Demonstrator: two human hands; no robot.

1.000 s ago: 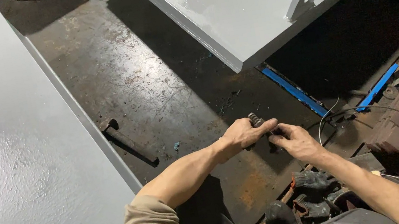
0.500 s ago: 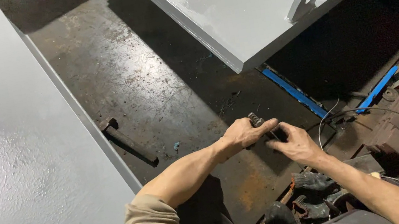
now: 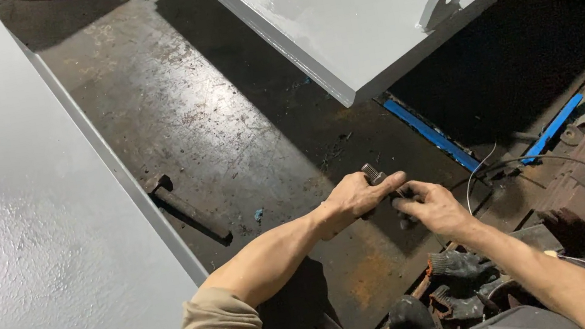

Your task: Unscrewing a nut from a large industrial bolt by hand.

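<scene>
Hands (image 3: 396,199) meet low, gripping dark bolt (image 3: 374,173).

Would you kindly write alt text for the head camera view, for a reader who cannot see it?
A person's left hand and right hand meet over a small dark threaded bolt, above a rusty steel floor plate. Grey painted panels flank the plate; a dark hammer lies by the left one. Blue strips, dark gloves and a cable lie right.
</scene>
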